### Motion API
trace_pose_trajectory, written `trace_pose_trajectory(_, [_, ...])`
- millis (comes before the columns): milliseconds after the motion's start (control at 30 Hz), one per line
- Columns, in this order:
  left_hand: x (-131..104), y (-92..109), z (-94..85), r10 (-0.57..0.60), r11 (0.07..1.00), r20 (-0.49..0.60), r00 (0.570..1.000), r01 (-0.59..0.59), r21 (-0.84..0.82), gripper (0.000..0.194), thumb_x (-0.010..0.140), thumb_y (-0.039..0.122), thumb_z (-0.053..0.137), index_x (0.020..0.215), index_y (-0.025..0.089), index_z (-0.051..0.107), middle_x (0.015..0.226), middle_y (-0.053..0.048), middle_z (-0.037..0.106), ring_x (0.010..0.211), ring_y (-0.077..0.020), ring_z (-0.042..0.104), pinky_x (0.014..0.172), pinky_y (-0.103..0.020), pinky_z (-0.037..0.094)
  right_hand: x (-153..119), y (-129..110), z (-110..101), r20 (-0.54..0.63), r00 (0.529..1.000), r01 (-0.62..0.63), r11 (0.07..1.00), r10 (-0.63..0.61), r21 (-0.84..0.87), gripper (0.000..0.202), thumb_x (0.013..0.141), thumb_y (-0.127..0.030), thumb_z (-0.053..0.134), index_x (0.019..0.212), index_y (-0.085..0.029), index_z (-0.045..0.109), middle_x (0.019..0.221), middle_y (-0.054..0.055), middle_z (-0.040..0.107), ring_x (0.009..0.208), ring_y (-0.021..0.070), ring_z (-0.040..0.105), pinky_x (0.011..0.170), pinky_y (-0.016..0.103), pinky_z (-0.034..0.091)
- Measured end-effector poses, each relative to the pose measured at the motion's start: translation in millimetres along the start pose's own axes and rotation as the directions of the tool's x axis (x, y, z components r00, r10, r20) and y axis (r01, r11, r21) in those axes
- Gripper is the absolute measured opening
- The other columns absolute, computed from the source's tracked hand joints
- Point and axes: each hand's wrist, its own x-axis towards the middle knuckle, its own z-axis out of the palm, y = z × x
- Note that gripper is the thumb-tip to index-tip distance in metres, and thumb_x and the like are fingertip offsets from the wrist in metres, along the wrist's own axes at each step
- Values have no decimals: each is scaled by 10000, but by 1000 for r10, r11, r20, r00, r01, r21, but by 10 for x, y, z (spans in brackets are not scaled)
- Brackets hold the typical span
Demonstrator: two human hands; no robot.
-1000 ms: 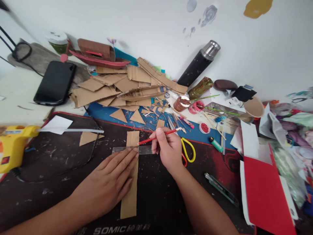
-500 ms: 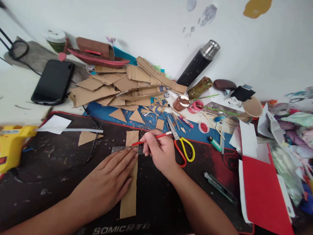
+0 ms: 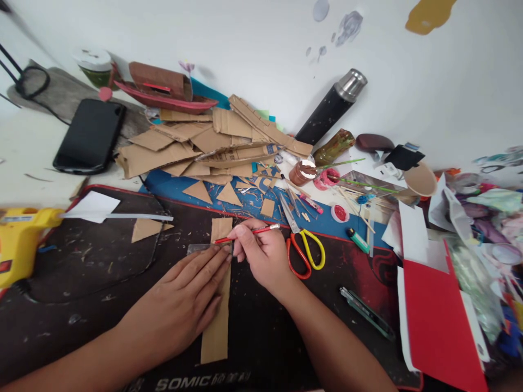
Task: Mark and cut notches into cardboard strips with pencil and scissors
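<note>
Cardboard strip [image 3: 216, 332]: matte, tan, long rectangle, lying on dark mat [image 3: 273, 343]; marking seems under way, no finished line discernible. Across strip: clear flat ruler [image 3: 196, 248], pressed down by left hand [image 3: 183, 294], flat, fingers together. At strip's right edge: right hand [image 3: 263, 256], clamped on slim red pencil [image 3: 267, 228], tip over strip. Right of strip: metal-bladed scissors [image 3: 304, 234]. Beyond strip: heaped, creased cardboard scraps [image 3: 159, 158].

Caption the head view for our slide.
Left hand on a clear ruler across a cardboard strip; right hand holding a red pencil.
</note>
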Motion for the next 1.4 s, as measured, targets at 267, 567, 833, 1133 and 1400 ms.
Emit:
trace_pose_trajectory(267, [-3,7,11,-7,1000,0,1000,7,-1,553,1173,371,477,1646,121,617,1632,-171,684,1533,-318,601,1313,-449,379,-6,13,-2,3,1000,-6,999,6,-48,466,1141,-594,607,932,-227,804,676,1,691,587,156,652,576,265,521])
trace_pose_trajectory(567, [2,4,0,0,1000,7,1000,0,24,520,1187,367,416,1518,100,716,1595,-165,716,1490,-317,630,1281,-463,402,-5,-24,-22,23,999,31,990,-28,-137,448,1170,-516,565,863,-243,747,676,-11,683,588,153,651,612,272,518])
trace_pose_trajectory(833, [-3,0,4,-14,1000,23,1000,14,-12,513,1186,400,448,1519,122,722,1609,-158,706,1509,-315,619,1311,-453,373,-12,-26,-110,-2,998,54,973,-56,-222,454,1187,-533,540,886,-256,739,654,-22,663,577,168,648,628,288,510])
trace_pose_trajectory(1133, [-8,3,4,-14,1000,12,1000,14,-6,521,1190,383,432,1501,81,722,1618,-177,696,1515,-314,605,1329,-443,350,-72,-70,-324,-116,984,104,960,-138,-259,436,1180,-476,560,860,-233,730,559,-43,607,498,145,580,603,280,473])
trace_pose_trajectory(1400, [15,7,-3,-15,1000,0,1000,15,-6,534,1204,397,399,1443,83,759,1594,-164,717,1486,-316,629,1306,-449,364,-68,-51,-267,-129,989,70,996,-76,-48,479,1164,-578,579,879,-221,724,557,-50,600,459,124,559,516,249,456])
